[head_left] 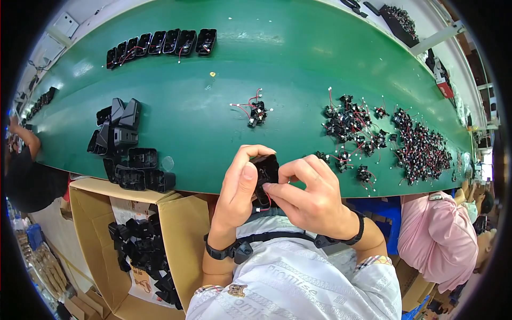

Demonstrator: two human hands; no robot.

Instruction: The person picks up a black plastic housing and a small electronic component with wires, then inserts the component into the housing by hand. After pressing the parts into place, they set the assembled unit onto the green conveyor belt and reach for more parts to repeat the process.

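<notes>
Left hand (238,188) curled round black housing (268,166); right hand (313,191) bent inward, pinch unclear.

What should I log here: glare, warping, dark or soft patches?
Head view: fisheye bends the green table, corners black; head view: pale glare on its far part; head view: left hand and right hand look reasonably sharp, but detail is hard to read inside the dark black housing.

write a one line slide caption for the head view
Left hand holds a black housing, right hand at its open side, by a green table bearing wired parts and more housings.
</notes>
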